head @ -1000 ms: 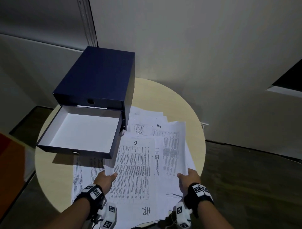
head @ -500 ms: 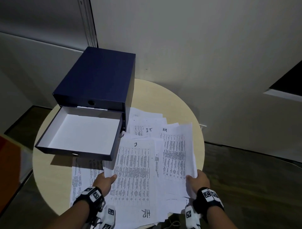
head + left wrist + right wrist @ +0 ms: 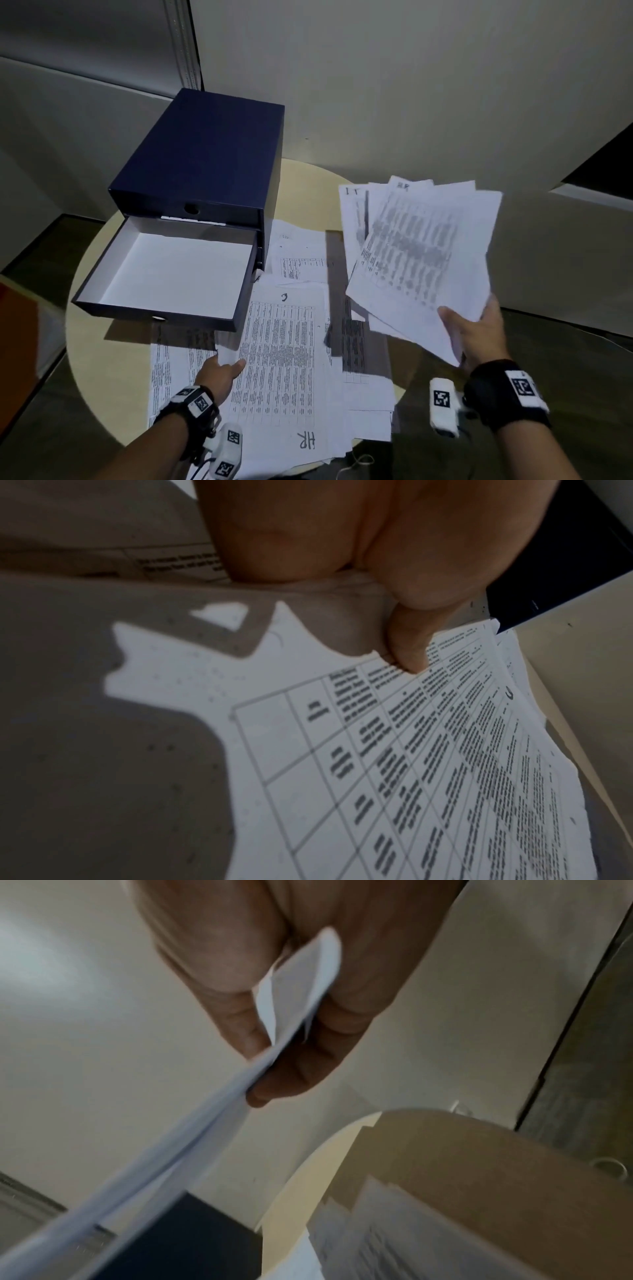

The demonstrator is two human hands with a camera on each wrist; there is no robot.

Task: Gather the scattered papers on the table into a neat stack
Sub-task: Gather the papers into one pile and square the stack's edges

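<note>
Printed white papers (image 3: pixel 284 359) lie overlapping on the round beige table (image 3: pixel 308 185). My right hand (image 3: pixel 476 329) pinches several fanned sheets (image 3: pixel 418 253) by their near corner and holds them in the air over the table's right side; the right wrist view shows thumb and fingers (image 3: pixel 301 1069) clamped on that sheaf (image 3: pixel 205 1112). My left hand (image 3: pixel 219 371) pinches the left edge of the top sheet marked HR on the table. In the left wrist view its thumb (image 3: pixel 407 647) presses down on that table-printed sheet (image 3: pixel 428 750).
A dark blue drawer box (image 3: pixel 205 154) stands at the table's back left. Its lower drawer (image 3: pixel 171 270) is pulled out, white inside and bare, overhanging some papers. Pale walls rise behind; dark floor (image 3: pixel 548 359) lies to the right.
My right hand has lifted a fan of sheets off the pile, up and to the right. The left hand has stayed on the left edge of the top sheet.
</note>
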